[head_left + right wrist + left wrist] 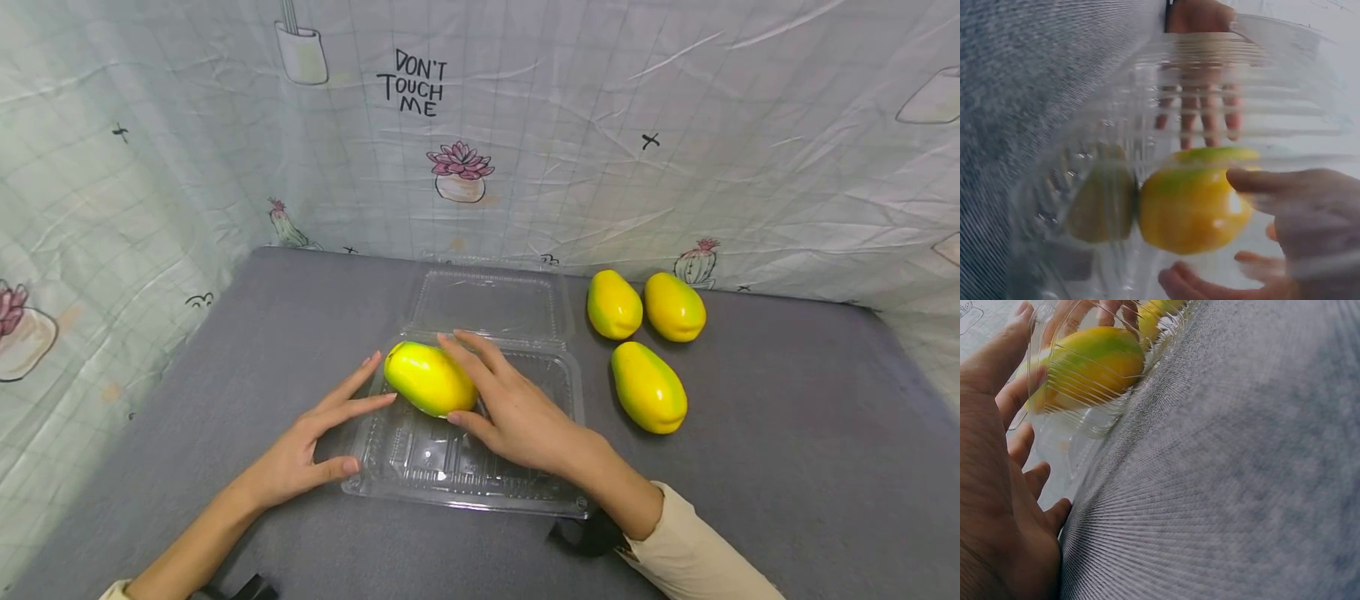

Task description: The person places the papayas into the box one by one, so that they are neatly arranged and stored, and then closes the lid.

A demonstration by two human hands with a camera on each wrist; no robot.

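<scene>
A yellow mango (429, 379) with green streaks lies over the left part of an opened clear plastic clamshell box (517, 483), tilted across its base. My right hand (517, 408) holds the mango's right end, thumb on the near side and fingers over the far side. At the box's left edge my left hand (315, 442) is spread, its fingertips close to the mango's left end and its thumb by the box rim. In the right wrist view the mango (1194, 212) shows through the clear wall, between the right thumb and fingers.
Three more yellow mangoes, one at the back (615, 304), one beside it (675, 307) and one nearer (649, 388), lie right of the box. The clear lid (487, 304) lies folded back towards the printed curtain (555, 167). Grey cloth (787, 433) covers the table.
</scene>
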